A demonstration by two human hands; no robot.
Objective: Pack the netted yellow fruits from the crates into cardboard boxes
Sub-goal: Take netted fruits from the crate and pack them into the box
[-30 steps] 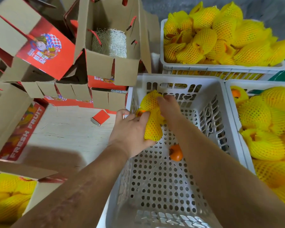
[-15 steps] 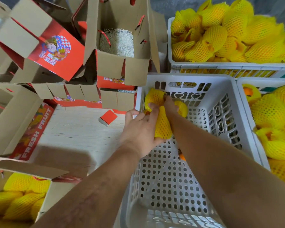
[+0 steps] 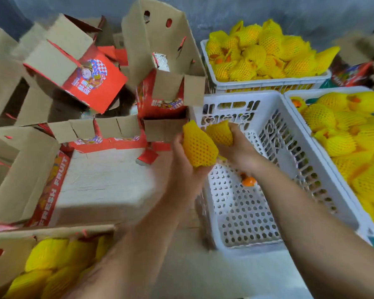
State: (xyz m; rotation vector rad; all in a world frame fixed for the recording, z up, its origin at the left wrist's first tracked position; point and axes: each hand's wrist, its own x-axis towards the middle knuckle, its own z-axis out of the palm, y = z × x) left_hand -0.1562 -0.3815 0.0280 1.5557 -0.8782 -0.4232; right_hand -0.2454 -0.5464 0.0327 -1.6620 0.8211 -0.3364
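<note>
My left hand (image 3: 183, 167) grips a netted yellow fruit (image 3: 198, 147) over the left wall of a nearly bare white crate (image 3: 246, 212). My right hand (image 3: 235, 149) holds a second netted fruit (image 3: 220, 133) just to the right of it, the two fruits touching. One bare orange fruit (image 3: 248, 181) lies on the crate floor. A cardboard box (image 3: 30, 240) at the bottom left holds several netted fruits (image 3: 52, 268). Full crates of netted fruits stand behind (image 3: 266, 83) and to the right (image 3: 300, 117).
Open cardboard boxes with red printing (image 3: 91, 80) are piled at the back left. A box marked FRESH FRUIT (image 3: 50, 190) with a pale lining stands at the left. A tall open box (image 3: 160, 52) rises behind the white crate.
Both hands have lifted out of the white crate and moved left, each now with its own netted fruit. The view has swung, showing more of the bottom-left box.
</note>
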